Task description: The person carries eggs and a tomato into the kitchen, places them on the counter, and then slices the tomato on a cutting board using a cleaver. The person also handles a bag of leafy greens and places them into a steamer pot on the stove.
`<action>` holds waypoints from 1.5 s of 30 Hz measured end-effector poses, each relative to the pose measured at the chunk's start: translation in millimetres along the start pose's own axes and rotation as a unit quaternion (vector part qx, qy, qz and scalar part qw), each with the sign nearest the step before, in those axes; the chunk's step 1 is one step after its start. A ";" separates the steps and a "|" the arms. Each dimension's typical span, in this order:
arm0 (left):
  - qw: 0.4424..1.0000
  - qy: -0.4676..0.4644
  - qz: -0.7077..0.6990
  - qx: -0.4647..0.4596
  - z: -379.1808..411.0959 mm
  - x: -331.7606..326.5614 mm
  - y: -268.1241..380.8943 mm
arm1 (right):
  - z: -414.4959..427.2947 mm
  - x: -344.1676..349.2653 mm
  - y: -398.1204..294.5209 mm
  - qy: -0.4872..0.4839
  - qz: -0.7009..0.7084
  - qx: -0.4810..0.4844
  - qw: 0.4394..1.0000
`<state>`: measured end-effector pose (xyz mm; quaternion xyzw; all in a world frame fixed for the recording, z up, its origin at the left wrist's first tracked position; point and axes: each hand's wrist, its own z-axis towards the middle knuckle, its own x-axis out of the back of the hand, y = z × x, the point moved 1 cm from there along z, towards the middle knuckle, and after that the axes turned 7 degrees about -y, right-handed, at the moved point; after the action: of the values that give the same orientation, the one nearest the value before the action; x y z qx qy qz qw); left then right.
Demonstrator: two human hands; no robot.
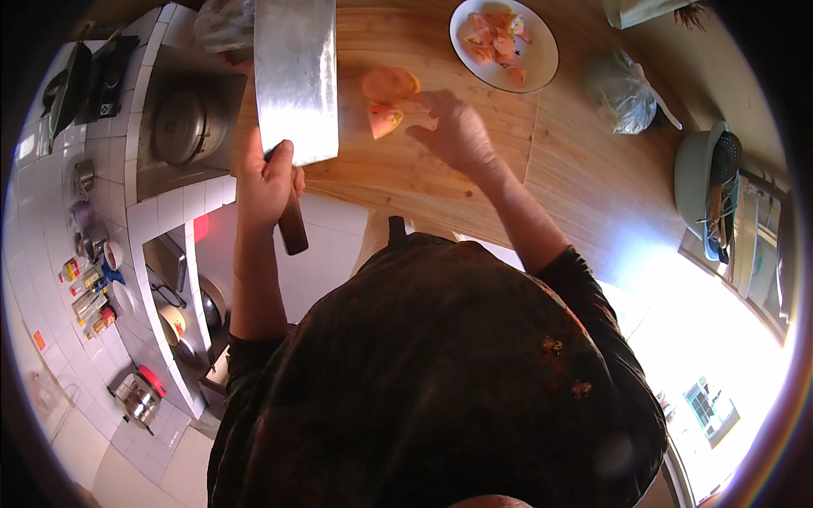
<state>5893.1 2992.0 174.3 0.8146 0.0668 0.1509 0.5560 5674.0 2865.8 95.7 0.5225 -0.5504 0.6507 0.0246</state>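
My left hand (pixel 270 187) grips the dark wooden handle of a cleaver (pixel 296 82). Its broad steel blade points away from me, at the left part of the wooden work surface (pixel 470 168). A tomato half (pixel 389 85) lies on the wood to the right of the blade, and a cut tomato wedge (pixel 385 119) is just nearer to me. My right hand (pixel 454 130) reaches in from the right, slightly blurred, thumb and fingers apart. Its fingertips are at the tomato half's right edge; whether they touch it I cannot tell.
Beyond my right hand a white dark-rimmed enamel plate (pixel 540 66) holds several tomato chunks. Farther right are a clear plastic bag (pixel 625 95) and a pale green basin (pixel 689 178) with utensils, including a skimmer (pixel 724 155). A lidded metal pot (pixel 181 127) sits in a tiled recess at left.
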 end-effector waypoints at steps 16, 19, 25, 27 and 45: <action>0.999 0.004 0.014 0.044 -21.9 9.2 -47.8 | 7.3 -47.2 -19.4 0.129 0.093 0.014 0.987; 0.998 -0.009 0.044 0.050 -24.0 8.6 -50.3 | 6.7 -45.1 -20.1 0.124 0.094 0.013 0.988; 0.915 0.063 0.388 -0.095 -21.0 9.7 -52.1 | 1.6 -44.2 -22.1 0.117 0.149 0.015 0.982; 0.861 0.134 0.463 -0.164 -15.3 8.7 -56.6 | 1.2 -46.6 -17.3 0.120 0.152 0.039 0.980; 0.828 0.122 0.534 -0.119 29.1 18.4 -120.7 | -26.5 -38.4 -5.6 0.161 0.229 -0.028 0.960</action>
<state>5927.0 3016.3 55.9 0.6260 -0.3295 0.5291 0.4686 5677.5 2908.5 76.5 0.2699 -0.6620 0.6988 -0.0224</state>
